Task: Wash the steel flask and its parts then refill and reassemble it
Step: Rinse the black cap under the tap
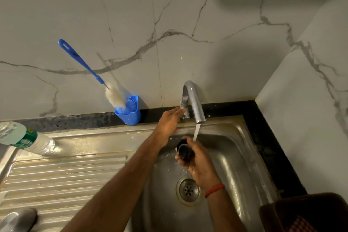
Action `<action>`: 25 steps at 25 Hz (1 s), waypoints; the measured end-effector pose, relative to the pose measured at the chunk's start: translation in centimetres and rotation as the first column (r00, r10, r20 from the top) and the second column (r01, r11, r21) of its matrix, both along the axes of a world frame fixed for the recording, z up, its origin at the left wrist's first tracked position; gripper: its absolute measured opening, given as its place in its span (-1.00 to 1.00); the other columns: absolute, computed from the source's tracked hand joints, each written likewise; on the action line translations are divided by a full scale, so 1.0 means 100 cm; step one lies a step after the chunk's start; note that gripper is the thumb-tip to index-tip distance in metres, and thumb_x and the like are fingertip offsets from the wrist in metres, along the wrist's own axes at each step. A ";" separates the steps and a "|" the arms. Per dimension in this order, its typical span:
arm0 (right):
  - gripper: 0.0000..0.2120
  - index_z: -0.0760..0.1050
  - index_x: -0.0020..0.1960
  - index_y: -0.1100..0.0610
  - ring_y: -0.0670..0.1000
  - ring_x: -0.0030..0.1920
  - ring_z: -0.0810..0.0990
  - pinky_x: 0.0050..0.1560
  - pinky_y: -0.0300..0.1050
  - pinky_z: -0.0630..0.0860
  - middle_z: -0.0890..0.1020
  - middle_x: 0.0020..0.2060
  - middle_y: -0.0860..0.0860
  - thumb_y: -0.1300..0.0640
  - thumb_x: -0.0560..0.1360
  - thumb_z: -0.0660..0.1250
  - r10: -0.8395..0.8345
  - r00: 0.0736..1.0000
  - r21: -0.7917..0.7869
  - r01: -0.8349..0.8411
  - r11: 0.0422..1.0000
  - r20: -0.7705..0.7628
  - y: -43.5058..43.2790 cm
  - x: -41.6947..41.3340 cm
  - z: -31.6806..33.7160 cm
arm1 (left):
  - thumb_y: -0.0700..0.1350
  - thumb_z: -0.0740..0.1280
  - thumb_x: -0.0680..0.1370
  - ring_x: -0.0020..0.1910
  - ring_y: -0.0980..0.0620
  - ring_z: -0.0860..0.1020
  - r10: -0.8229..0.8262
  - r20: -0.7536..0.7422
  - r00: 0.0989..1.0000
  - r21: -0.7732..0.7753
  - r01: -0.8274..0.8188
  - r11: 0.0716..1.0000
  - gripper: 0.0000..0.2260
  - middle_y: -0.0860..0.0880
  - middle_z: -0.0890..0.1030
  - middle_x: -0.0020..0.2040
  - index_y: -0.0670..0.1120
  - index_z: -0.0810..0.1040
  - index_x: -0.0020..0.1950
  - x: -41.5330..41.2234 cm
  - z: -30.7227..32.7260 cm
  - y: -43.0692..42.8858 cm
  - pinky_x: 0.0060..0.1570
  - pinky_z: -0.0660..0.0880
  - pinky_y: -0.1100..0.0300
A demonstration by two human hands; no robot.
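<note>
Steel sink [235, 165] sits under a curved chrome tap [195, 103], and a thin stream of water [196, 132] falls from its spout. Just below that spout the right hand [199, 165] grasps a small dark cap [185, 149], fingers curled round it and its open mouth turned toward the camera. The stream comes down at the cap's right edge, where the fingers wrap it. A red thread [214, 190] circles that wrist.

The left hand [168, 128] reaches to the tap's left side. It is released, with fingers straight and fingertips touching the small lever [182, 107] there. The drain [188, 190] lies in the wet basin below the tap, nearer the camera.

Left of the tap, a blue holder [130, 113] stands on the black tabletop [75, 120] against the marble wall [169, 15]. A white-bristled bottle brush [114, 98] with a blue handle leans out of it, up and away from the tap. Farther left, a clear plastic bottle [28, 139] with a green label lies on its side on the ribbed drainboard [66, 175]. Farthest left of the tap and nearest the camera, a rounded steel body [17, 219] rests on the drainboard, cut off by the frame's edge. I cannot tell which flask part it is. Right of the tap, by the lower corner, sits a dark brown basket [305, 213].
</note>
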State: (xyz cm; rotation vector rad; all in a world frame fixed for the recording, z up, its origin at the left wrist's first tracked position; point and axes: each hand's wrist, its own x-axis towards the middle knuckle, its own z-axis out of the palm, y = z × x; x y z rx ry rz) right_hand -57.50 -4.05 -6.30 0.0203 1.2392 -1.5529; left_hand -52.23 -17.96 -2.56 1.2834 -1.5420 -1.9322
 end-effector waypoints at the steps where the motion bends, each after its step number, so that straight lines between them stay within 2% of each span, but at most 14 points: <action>1: -0.80 0.55 0.17 0.17 0.19 -0.18 0.64 -0.24 -0.02 0.60 0.60 0.05 0.31 0.10 0.62 0.28 0.002 1.000 -0.012 -0.003 1.000 -0.023 0.001 -0.001 -0.002 | 0.11 0.27 0.66 0.25 0.00 0.54 -0.007 0.007 1.000 -0.006 0.007 1.000 -0.72 -0.01 0.60 0.26 0.05 0.58 0.30 -0.003 0.000 0.002 0.31 0.50 -0.12; 3: -0.85 0.55 0.15 0.17 0.24 -0.05 0.64 -0.10 0.08 0.63 0.58 0.09 0.28 0.20 0.61 0.29 -0.009 0.997 -0.019 0.007 1.000 -0.079 0.000 -0.004 -0.002 | 0.10 0.26 0.67 0.26 -0.02 0.55 -0.013 0.009 1.000 -0.013 0.014 1.000 -0.76 -0.04 0.61 0.26 0.08 0.58 0.27 -0.006 0.000 0.006 0.34 0.47 -0.14; 5: -0.83 0.56 0.15 0.11 0.22 0.05 0.65 0.00 0.15 0.64 0.61 0.11 0.22 0.26 0.58 0.32 0.031 0.973 0.013 -0.028 1.000 -0.227 -0.004 -0.009 -0.004 | 0.08 0.24 0.68 0.26 -0.01 0.55 -0.050 -0.013 0.999 -0.019 0.049 0.999 -0.74 -0.04 0.62 0.25 0.08 0.56 0.32 -0.009 -0.002 0.009 0.37 0.44 -0.10; 8: -0.79 0.58 0.13 0.02 0.12 0.08 0.68 0.02 0.12 0.65 0.67 0.07 0.10 0.25 0.55 0.39 0.071 0.903 0.019 -0.070 0.997 -0.424 -0.010 -0.010 0.001 | 0.00 0.22 0.70 0.09 0.06 0.59 -0.142 -0.019 0.990 -0.046 0.141 0.989 -0.76 -0.08 0.62 0.18 0.03 0.49 0.36 -0.018 0.005 0.021 0.21 0.52 0.08; 10: -0.72 0.56 0.21 0.01 0.03 0.13 0.66 0.09 0.05 0.64 0.68 0.10 0.01 0.22 0.53 0.43 0.070 0.813 0.017 -0.073 0.997 -0.579 -0.011 -0.009 0.005 | -0.01 0.22 0.71 0.03 0.10 0.57 -0.215 0.017 0.976 -0.081 0.216 0.973 -0.78 -0.09 0.58 0.17 0.07 0.41 0.36 -0.024 0.009 0.027 0.07 0.53 0.21; 11: -0.66 0.53 0.26 0.00 -0.01 0.18 0.63 0.14 -0.01 0.62 0.66 0.15 -0.01 0.21 0.52 0.44 0.078 0.754 0.022 -0.084 0.996 -0.653 -0.010 -0.010 0.006 | 0.00 0.23 0.71 0.08 0.11 0.55 -0.247 0.038 0.968 -0.083 0.249 0.965 -0.78 -0.06 0.56 0.18 0.12 0.37 0.35 -0.023 0.013 0.028 0.10 0.52 0.21; 13: -0.53 0.44 0.37 -0.02 -0.08 0.26 0.57 0.21 -0.11 0.56 0.60 0.25 -0.04 0.19 0.50 0.46 0.117 0.636 0.049 -0.124 0.991 -0.763 -0.006 -0.011 0.010 | 0.04 0.31 0.66 0.27 0.00 0.52 -0.279 0.055 0.959 -0.072 0.282 0.957 -0.59 -0.05 0.52 0.29 0.09 0.32 0.49 -0.019 0.013 0.028 0.31 0.48 0.03; 14: -0.48 0.41 0.39 -0.03 -0.09 0.28 0.55 0.23 -0.12 0.54 0.59 0.27 -0.05 0.18 0.49 0.47 0.141 0.588 0.067 -0.147 0.987 -0.797 -0.003 -0.012 0.011 | 0.06 0.33 0.64 0.33 -0.06 0.51 -0.288 0.062 0.956 -0.077 0.293 0.953 -0.50 -0.07 0.52 0.33 0.08 0.27 0.55 -0.015 0.012 0.028 0.37 0.45 -0.06; 15: -0.47 0.39 0.39 -0.03 -0.10 0.29 0.54 0.26 -0.11 0.53 0.58 0.28 -0.05 0.18 0.48 0.48 0.166 0.549 0.088 -0.166 0.982 -0.819 0.000 -0.012 0.014 | 0.06 0.33 0.64 0.32 -0.05 0.52 -0.292 0.069 0.954 -0.094 0.298 0.950 -0.49 -0.07 0.53 0.31 0.07 0.26 0.56 -0.013 0.012 0.029 0.36 0.47 -0.05; 18: -0.47 0.43 0.37 -0.01 -0.09 0.26 0.57 0.28 -0.03 0.55 0.61 0.24 -0.05 0.20 0.47 0.50 0.179 0.488 0.104 -0.176 0.979 -0.854 0.005 -0.010 0.026 | 0.02 0.24 0.69 0.12 0.09 0.58 -0.282 0.057 0.958 -0.122 0.287 0.950 -0.65 -0.05 0.57 0.18 0.02 0.34 0.47 -0.006 0.022 0.041 0.05 0.55 0.24; 20: -0.47 0.45 0.37 0.00 -0.10 0.24 0.58 0.26 0.00 0.57 0.63 0.21 -0.07 0.20 0.45 0.51 0.185 0.453 0.116 -0.175 0.978 -0.872 0.008 -0.008 0.031 | 0.06 0.22 0.69 0.07 0.11 0.59 -0.270 0.054 0.961 -0.116 0.275 0.954 -0.75 -0.02 0.60 0.09 0.05 0.43 0.35 0.000 0.027 0.046 -0.05 0.51 0.27; 25: -0.44 0.36 0.38 -0.07 -0.07 0.26 0.56 0.23 -0.02 0.58 0.59 0.24 -0.08 0.11 0.47 0.50 0.224 0.312 0.168 -0.196 0.966 -0.923 0.021 -0.001 0.044 | 0.12 0.23 0.68 0.12 0.02 0.61 -0.209 0.042 0.977 -0.174 0.213 0.962 -0.73 -0.03 0.64 0.09 -0.01 0.56 0.24 0.023 0.032 0.061 0.04 0.53 0.16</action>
